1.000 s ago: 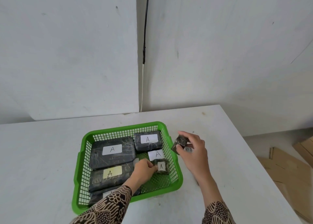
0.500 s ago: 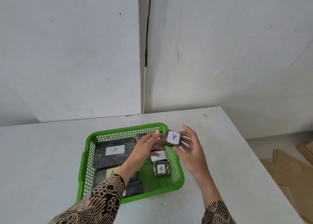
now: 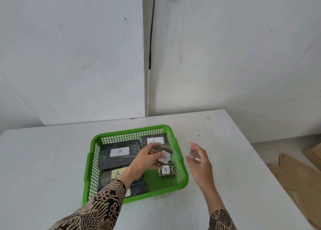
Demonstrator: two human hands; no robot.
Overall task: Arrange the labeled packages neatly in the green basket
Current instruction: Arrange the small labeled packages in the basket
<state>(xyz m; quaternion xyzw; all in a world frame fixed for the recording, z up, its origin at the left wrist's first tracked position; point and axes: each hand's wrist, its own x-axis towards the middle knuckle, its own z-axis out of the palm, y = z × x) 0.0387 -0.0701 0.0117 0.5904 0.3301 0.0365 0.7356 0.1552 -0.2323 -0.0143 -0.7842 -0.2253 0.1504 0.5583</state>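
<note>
A green mesh basket (image 3: 180, 186) sits on the white table and holds several dark wrapped packages with "A" labels. A large one (image 3: 119, 153) lies at the back left, a medium one (image 3: 153, 140) at the back right, and a yellow-labelled one (image 3: 114, 175) in front. A small cube package (image 3: 165, 170) stands at the right side. My left hand (image 3: 147, 160) is over the basket's right half, gripping a small blurred package (image 3: 165, 154). My right hand (image 3: 199, 162) hovers just right of the basket with fingers spread and nothing in it.
The white table (image 3: 225, 142) ends at a right edge, beyond which flattened cardboard (image 3: 295, 174) lies on the floor. A black cable (image 3: 152, 29) hangs down the white wall behind the table.
The small package passed from my right hand to my left. My left hand moved it down into the basket's right side; my right hand drew away to the right, empty.
</note>
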